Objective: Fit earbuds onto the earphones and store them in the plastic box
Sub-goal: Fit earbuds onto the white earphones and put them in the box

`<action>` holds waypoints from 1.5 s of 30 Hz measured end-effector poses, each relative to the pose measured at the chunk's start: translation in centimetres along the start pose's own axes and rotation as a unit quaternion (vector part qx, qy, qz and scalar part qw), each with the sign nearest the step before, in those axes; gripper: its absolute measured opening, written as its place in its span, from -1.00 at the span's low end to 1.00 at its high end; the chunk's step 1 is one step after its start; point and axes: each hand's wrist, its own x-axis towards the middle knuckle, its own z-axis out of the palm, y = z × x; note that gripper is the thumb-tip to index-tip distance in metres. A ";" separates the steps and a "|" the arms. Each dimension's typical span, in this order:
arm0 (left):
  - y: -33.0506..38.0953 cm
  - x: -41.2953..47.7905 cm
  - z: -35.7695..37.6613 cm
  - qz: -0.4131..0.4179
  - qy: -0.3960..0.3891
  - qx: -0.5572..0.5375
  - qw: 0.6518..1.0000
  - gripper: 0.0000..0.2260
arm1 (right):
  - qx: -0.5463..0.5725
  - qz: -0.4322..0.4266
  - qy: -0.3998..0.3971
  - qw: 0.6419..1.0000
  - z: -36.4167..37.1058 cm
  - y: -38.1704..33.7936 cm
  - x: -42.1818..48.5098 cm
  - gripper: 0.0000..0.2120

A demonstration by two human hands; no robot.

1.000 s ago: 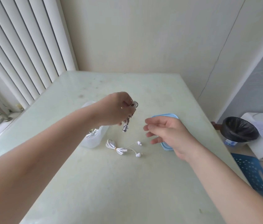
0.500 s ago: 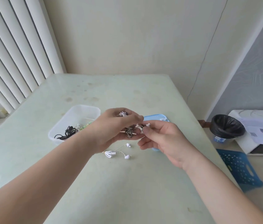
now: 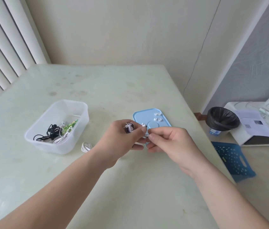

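The left hand grips a coiled dark earphone with white ends; the right hand pinches its thin wire.

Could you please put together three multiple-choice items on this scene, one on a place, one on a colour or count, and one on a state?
1. Where does the blue lid lie?
A. on the table to the right of the plastic box
B. inside the plastic box
C. on the floor by the bin

2. What colour is the coiled earphone cable lying on the table beside the box?
A. black
B. white
C. green

3. What state is the plastic box in?
A. shut with its lid
B. open and empty
C. open with earphones inside

Answers:
1. A, the lid rests flat on the table, with loose white earbuds on it.
2. B, the coil by the box's near corner is white.
3. C, black, white and green cables lie in the uncovered box.
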 end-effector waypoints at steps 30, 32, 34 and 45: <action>-2.4 2.6 0.5 0.027 0.074 -0.211 0.974 -0.88 | -0.116 -0.049 0.098 0.987 -1.7 -0.7 8.0 -0.94; -2.3 2.6 0.2 0.042 0.084 -0.217 0.972 -0.87 | 0.012 -0.027 0.067 0.997 -0.8 -1.9 7.4 -0.94; -2.1 2.6 0.0 0.053 0.094 -0.231 0.967 -0.90 | 0.106 -0.002 0.039 0.994 0.1 -2.3 6.9 -0.92; -2.0 2.4 -0.2 0.083 0.109 -0.155 0.978 -0.92 | 0.224 0.020 -0.046 0.973 1.5 0.0 6.9 -0.93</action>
